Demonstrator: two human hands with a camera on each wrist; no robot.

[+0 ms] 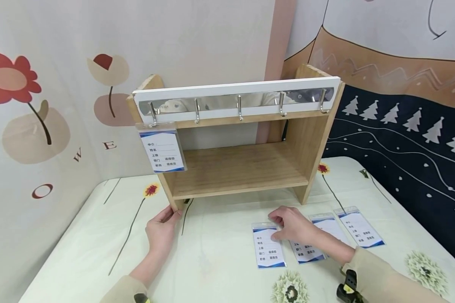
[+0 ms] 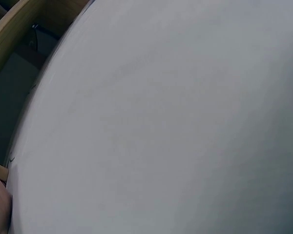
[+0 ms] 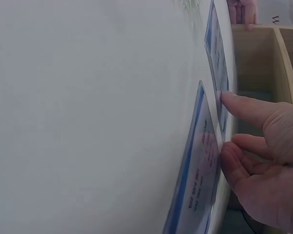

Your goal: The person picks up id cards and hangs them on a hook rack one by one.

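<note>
A badge card (image 1: 268, 249) in a clear sleeve lies flat on the flowered tablecloth (image 1: 220, 252) in front of the wooden shelf unit (image 1: 239, 168), and the right hand (image 1: 293, 225) rests over its top edge, fingertips touching the upper right corner of the sleeve. In the right wrist view the forefinger (image 3: 249, 109) stretches out to the card's edge while the other fingers curl loosely beneath it; whether the thumb presses the sleeve from the other side cannot be told from these views. Just right of that card, a second card (image 1: 307, 252) lies partly under the same hand and wrist, a third card (image 1: 327, 225) sits behind it, and a fourth card (image 1: 360, 229) lies a little apart to the right. The left hand (image 1: 161, 229) holds the foot of the shelf unit's left side panel, fingers wrapped round the front edge. A fifth card (image 1: 162, 148) hangs from the leftmost hook (image 1: 153, 114) of the metal hook rail (image 1: 239, 101) along the shelf's top; the other four hooks are bare. The left wrist view shows mostly blurred cloth.
</note>
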